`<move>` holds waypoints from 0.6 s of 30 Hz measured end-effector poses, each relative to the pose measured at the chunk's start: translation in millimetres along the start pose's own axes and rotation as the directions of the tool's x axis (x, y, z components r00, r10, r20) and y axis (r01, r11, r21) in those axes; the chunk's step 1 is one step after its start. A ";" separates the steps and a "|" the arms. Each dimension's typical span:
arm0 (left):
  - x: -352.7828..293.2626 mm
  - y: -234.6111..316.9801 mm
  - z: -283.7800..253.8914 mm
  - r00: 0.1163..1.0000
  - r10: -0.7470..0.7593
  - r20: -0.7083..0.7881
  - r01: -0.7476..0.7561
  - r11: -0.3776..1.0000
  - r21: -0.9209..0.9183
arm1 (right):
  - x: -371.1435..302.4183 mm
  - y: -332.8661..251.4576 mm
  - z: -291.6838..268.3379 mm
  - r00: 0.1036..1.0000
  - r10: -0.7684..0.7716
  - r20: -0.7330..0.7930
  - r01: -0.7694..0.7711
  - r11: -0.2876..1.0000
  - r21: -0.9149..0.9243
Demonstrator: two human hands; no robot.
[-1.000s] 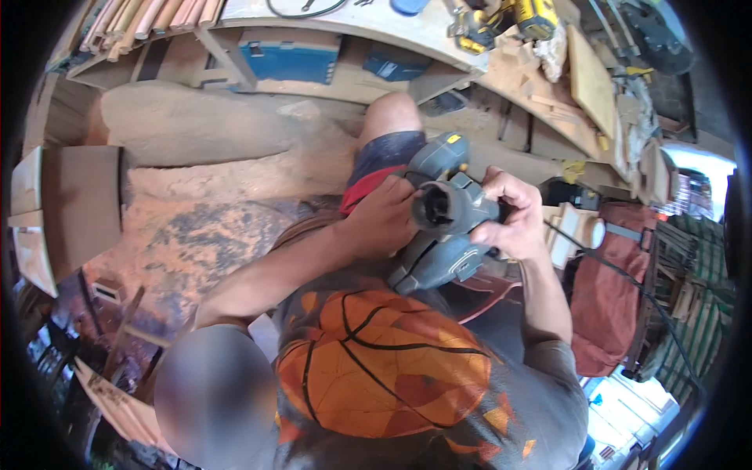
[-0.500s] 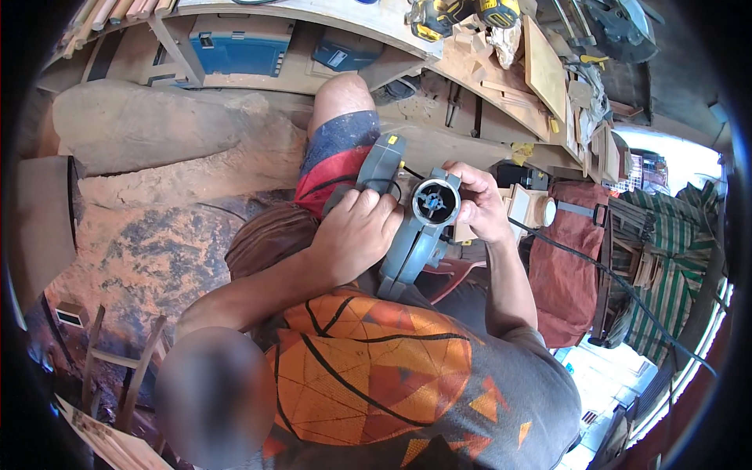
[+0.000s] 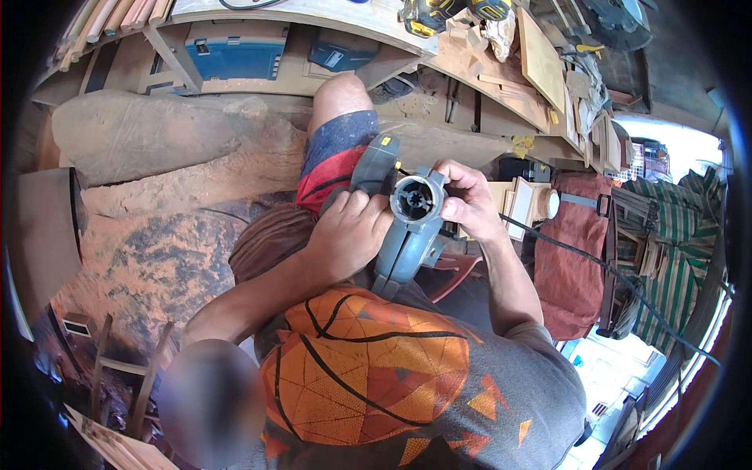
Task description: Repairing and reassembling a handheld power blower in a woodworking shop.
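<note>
- Power tool, grey-blue plastic body [image 3: 399, 252], held in both hands over the lap, near the orange-and-grey printed shirt [image 3: 368, 360].
- Round open mouth [image 3: 415, 200], hollow, dark inner parts: against a second ago, turned more squarely upward and sharper; in judgement, its inside is easier to inspect.
- Left hand [image 3: 346, 235]: fingers curled closed on the tool's left side, tips hidden; position beside the mouth kept.
- Right hand [image 3: 472, 205]: thumb and forefinger clamped on the mouth's right edge; that hold also unchanged.
- Beyond: pale wooden tabletop [image 3: 329, 14] bearing yellow-and-black power drill [image 3: 425, 17]; blue plastic case [image 3: 239, 59] beneath.
</note>
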State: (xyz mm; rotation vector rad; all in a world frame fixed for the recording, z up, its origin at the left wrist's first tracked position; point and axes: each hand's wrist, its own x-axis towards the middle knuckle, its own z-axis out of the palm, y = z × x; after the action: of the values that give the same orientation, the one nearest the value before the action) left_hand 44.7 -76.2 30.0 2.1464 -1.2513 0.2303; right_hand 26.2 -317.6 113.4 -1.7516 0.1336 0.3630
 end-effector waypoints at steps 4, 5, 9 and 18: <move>-6.0 -4.8 1.8 0.998 0.018 -0.052 -0.020 0.999 -0.029 | 1.8 -5.1 7.9 1.000 0.028 -0.001 -0.028 0.999 -0.026; -7.6 -5.1 3.0 0.998 0.018 -0.059 -0.020 0.999 -0.044 | 1.6 -6.3 8.7 1.000 0.026 -0.002 -0.026 0.999 -0.023; -13.6 -7.0 11.2 0.998 0.018 -0.052 -0.022 0.997 -0.074 | 0.6 -13.5 14.9 0.999 0.047 0.017 -0.048 0.998 0.033; -27.1 -10.0 29.3 0.981 -0.040 0.188 0.093 0.955 -0.282 | -2.6 -6.1 21.8 0.999 0.000 -0.042 -0.003 0.997 -0.078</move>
State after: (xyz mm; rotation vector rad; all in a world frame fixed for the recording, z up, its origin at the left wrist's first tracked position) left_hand 33.9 -70.8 -9.3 1.9814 -1.2248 -0.1729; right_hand 21.8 -295.4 116.2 -1.8374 0.1526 0.3361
